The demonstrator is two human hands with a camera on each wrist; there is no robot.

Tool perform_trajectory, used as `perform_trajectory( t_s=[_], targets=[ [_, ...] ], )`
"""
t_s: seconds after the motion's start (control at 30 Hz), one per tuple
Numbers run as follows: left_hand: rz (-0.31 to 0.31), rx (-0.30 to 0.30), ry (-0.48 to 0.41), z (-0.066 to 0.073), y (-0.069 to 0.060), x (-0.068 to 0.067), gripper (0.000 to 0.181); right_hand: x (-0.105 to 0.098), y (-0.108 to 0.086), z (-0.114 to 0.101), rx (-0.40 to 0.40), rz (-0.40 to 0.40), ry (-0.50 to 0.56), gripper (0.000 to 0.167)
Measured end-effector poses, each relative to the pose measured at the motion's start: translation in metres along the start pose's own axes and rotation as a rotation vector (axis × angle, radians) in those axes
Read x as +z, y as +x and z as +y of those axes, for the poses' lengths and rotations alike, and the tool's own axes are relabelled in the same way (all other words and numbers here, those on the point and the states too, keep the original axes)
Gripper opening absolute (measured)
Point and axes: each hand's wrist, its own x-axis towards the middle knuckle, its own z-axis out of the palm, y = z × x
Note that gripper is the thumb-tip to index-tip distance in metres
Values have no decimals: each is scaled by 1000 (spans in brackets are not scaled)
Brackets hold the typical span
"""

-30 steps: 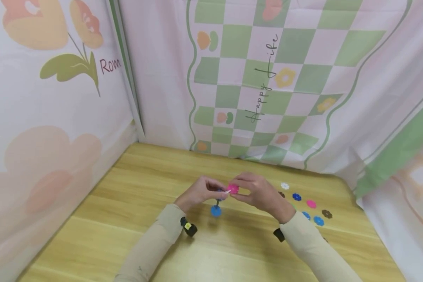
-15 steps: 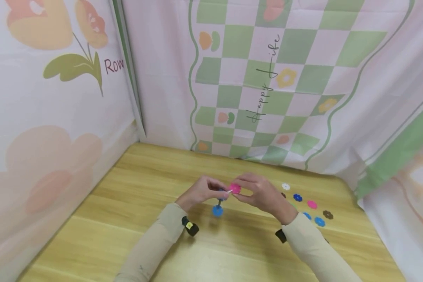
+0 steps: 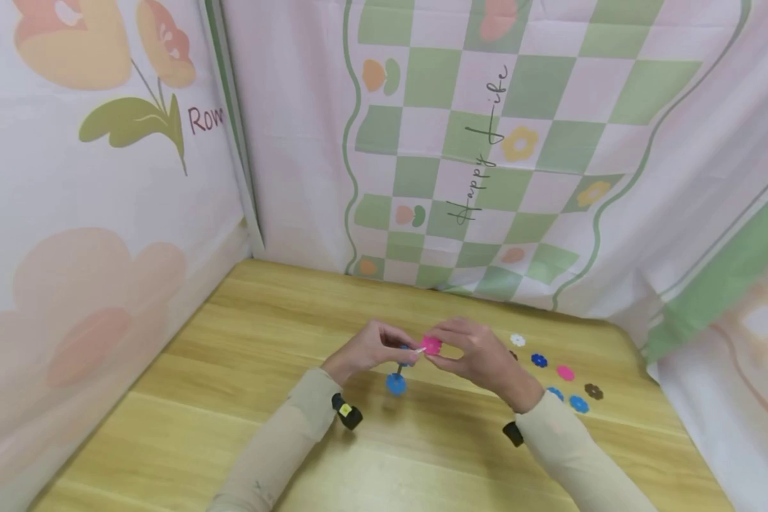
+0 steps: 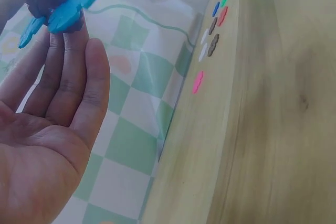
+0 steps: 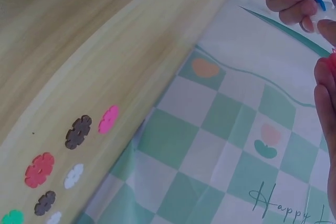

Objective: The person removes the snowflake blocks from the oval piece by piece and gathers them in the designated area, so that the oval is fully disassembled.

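Between thumb and fingers, my left hand point(image 3: 372, 351) pinches a small joined cluster of flower-shaped plastic discs. A blue disc point(image 3: 396, 384) hangs below on a dark connecting disc, and a white disc point(image 3: 420, 350) pokes out at the fingertips. In the left wrist view, light-blue discs point(image 4: 65, 15) and a brown one point(image 4: 38, 3) show in that cluster. My right hand point(image 3: 483, 359) pinches a pink flower disc point(image 3: 432, 345), held right against the white one. Whether the two discs interlock, I cannot tell. In the right wrist view the pink disc is mostly cut off by the frame edge.
Several loose flower discs lie on the wooden table point(image 3: 198, 405) at the right, among them a dark-blue one point(image 3: 539, 360), a pink one point(image 3: 565, 372), a brown one point(image 3: 593, 391) and a white one point(image 3: 517, 340). A printed cloth point(image 3: 416, 135) hangs behind the table.
Both hands have drifted slightly to the right with the cluster and the pink disc. Their grips look the same.
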Motion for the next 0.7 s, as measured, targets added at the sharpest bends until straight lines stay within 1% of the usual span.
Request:
perform_trajectory(
  t_s=[0.2, 0.3, 0.43, 0.57, 0.7],
  targets=[
    [-13, -8, -1, -2, 1, -4, 26, 1, 2, 2, 2, -11, 13, 35],
    [-12, -13, -3, 0, 1, -5, 25, 2, 3, 2, -3, 13, -6, 35],
    [-6, -12, -41, 1, 0, -3, 26, 6, 3, 2, -35, 67, -38, 37],
    [11, 1, -96, 1, 0, -2, 29, 6, 6, 3, -52, 79, -41, 38],
    [20, 20, -101, -1, 1, -1, 30, 4, 8, 3, -50, 61, -40, 37]
  ],
)
